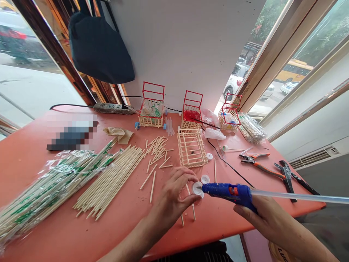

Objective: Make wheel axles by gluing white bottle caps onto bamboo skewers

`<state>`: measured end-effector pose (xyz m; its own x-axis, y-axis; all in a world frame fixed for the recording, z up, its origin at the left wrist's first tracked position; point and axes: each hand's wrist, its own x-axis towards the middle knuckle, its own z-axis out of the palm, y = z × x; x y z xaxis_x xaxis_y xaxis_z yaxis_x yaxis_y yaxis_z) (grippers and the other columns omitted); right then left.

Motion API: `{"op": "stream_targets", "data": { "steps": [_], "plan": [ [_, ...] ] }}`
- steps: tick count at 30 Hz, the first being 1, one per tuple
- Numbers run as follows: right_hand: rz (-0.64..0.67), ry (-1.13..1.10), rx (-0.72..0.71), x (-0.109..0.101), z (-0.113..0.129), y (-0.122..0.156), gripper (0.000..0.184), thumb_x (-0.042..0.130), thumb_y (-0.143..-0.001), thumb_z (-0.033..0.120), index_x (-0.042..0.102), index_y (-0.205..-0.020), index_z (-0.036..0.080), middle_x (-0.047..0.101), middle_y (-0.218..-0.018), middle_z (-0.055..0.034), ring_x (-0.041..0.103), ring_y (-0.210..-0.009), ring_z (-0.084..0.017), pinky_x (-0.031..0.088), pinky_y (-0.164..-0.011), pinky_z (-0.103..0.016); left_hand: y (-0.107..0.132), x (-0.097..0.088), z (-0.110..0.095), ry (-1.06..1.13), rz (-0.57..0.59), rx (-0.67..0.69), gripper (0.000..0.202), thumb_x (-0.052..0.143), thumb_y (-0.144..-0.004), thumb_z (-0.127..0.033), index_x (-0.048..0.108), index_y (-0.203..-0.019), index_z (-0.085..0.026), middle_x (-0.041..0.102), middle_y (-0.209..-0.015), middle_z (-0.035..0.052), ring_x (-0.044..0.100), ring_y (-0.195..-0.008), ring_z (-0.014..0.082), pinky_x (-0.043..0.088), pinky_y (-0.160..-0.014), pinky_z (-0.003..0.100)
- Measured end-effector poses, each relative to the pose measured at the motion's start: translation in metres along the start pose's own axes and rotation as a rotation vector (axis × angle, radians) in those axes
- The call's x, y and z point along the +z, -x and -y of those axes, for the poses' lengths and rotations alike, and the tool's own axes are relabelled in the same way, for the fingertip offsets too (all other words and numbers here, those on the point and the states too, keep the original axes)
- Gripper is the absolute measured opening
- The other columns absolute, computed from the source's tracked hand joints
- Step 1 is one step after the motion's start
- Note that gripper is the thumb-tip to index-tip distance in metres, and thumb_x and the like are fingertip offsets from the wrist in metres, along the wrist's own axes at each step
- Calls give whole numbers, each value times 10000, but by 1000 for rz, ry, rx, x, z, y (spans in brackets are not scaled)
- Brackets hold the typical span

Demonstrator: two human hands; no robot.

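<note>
Between its thumb and fingers, my left hand (170,196) pinches a white bottle cap (197,189). My right hand (265,213) is wrapped round a blue hot glue gun (227,191), whose nozzle points into that cap. A long clear glue stick (300,197) sticks out of the gun's back. Just beyond the held cap lies another white cap (205,179). Thin wooden sticks (193,211) lie on the table under my hands. Past them is a cart frame (192,148) built of sticks, with a third white cap (209,156) beside it.
On the red table (122,233) lie a row of skewers (111,182), bagged skewers (51,185) and cut pieces (156,147). Small stick carts (151,109) with red handles stand at the back. Pliers (261,168) lie at right; a black cable (226,162) crosses the table.
</note>
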<state>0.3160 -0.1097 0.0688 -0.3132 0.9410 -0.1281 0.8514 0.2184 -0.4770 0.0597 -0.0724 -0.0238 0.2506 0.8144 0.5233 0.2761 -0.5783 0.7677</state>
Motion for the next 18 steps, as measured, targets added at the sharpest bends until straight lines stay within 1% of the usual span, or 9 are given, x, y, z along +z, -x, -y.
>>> {"op": "stream_targets", "data": {
  "steps": [6,11,13,15,18],
  "plan": [
    [8,-19,-15,-3,2,-1,338,526,-988,472,749,-941,223,746,-753,-43,660,-685,-237,567,-658,-339,0,0,0,4,-6,6,335,848,-772,-87,665,-1026,-206,731,-1062,66,648,-1098,270,529,-969,405],
    [56,-34,-6,-4,2,-2,335,480,-1006,435,705,-901,210,757,-782,-52,650,-683,-230,511,-603,-312,1,1,1,2,-1,4,331,849,-779,-99,662,-1033,-202,723,-1074,67,642,-1104,266,521,-977,402],
    [62,-30,-7,-4,1,-2,350,465,-1011,450,681,-872,213,753,-768,-51,641,-665,-229,490,-586,-313,1,1,1,3,0,7,337,854,-775,-100,657,-1029,-201,720,-1080,69,637,-1107,267,513,-988,408],
    [41,-10,-9,-4,0,0,376,465,-1010,478,662,-827,215,742,-741,-52,633,-645,-230,473,-573,-317,2,1,2,2,4,6,344,854,-773,-94,652,-1030,-202,716,-1088,71,632,-1114,267,509,-993,410],
    [10,-5,-29,-3,-2,1,386,472,-1007,502,666,-826,221,731,-720,-47,632,-635,-229,470,-567,-316,2,1,2,3,10,-2,334,842,-788,-97,649,-1038,-207,711,-1099,74,630,-1119,269,511,-986,411]
  ]
}}
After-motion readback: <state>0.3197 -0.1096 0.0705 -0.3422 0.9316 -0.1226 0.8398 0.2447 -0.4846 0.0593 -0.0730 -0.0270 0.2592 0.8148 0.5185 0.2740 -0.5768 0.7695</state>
